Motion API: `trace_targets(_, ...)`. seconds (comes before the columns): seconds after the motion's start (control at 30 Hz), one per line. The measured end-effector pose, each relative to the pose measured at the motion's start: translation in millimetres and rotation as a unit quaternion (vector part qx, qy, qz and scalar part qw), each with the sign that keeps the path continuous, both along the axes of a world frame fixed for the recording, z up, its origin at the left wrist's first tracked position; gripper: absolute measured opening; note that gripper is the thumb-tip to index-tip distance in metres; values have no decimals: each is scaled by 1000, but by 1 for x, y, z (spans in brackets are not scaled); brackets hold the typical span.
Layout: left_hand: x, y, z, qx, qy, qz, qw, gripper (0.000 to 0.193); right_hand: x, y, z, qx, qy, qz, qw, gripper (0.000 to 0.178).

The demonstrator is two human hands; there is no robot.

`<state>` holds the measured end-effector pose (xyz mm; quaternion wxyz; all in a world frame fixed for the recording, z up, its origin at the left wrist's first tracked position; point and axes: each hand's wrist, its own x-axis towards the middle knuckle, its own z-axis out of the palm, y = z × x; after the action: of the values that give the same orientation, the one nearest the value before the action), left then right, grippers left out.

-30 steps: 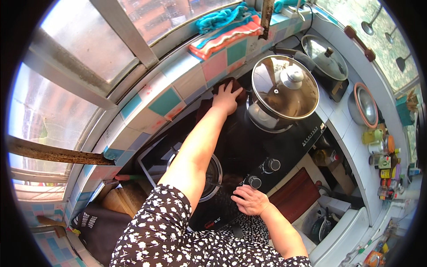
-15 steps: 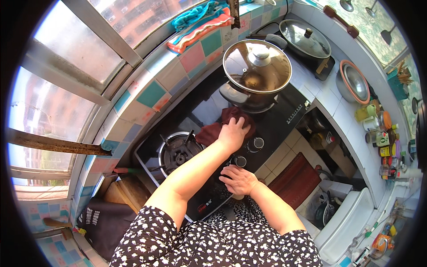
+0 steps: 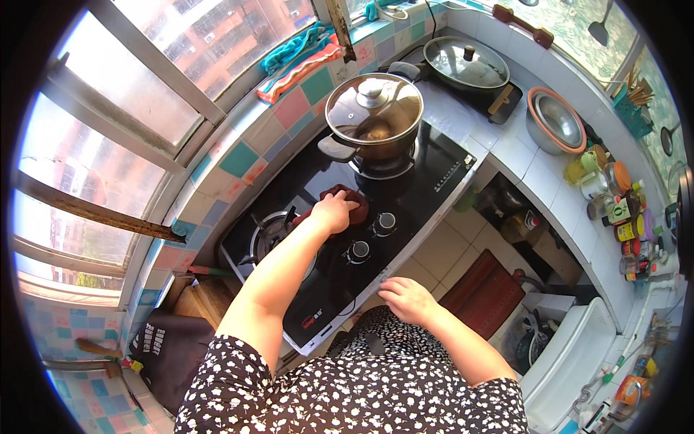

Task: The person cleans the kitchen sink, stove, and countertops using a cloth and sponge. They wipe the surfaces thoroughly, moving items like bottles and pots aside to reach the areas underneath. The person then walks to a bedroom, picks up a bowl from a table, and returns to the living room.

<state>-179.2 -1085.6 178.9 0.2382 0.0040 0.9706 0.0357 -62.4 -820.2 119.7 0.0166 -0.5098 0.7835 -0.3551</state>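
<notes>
My left hand is closed over a dark red cloth, which is bunched against the black glass top of the gas stove. To its left is the bare burner, partly hidden by my forearm. My right hand hangs empty by the stove's front edge, its fingers loosely bent and apart from the control knobs. Two round knobs show between my hands. Beyond the cloth, a pot with a glass lid stands on the other burner, with a round item seen dimly through the lid.
A lidded electric pan sits on the white-tiled counter at the back right, beside nested bowls. Several jars and bottles line the right side. Folded cloths lie on the window ledge. A dark red mat covers part of the floor.
My left hand has slid the cloth slightly back toward the left burner, away from the pot. My right hand has left the knob area and moved off the stove's front edge. The view has shifted.
</notes>
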Motion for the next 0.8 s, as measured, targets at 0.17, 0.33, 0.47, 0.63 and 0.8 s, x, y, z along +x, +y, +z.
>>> trace_targets(0.17,-38,52,-12,105,91,-18,990,49,27,112,20,32,-110,-227,967,23)
trace_targets(0.33,-67,138,-27,-17,74,-144,987,34,49,188,19,38,-153,-373,915,21)
trace_targets(0.47,-95,184,-44,24,86,-121,989,48,60,220,13,39,-184,-405,895,21)
trace_targets(0.63,-152,232,-36,35,62,-63,996,61,63,250,17,57,-194,-413,888,20)
trace_targets(0.8,-185,239,-42,7,72,-41,997,68,81,281,12,81,-224,-471,849,21)
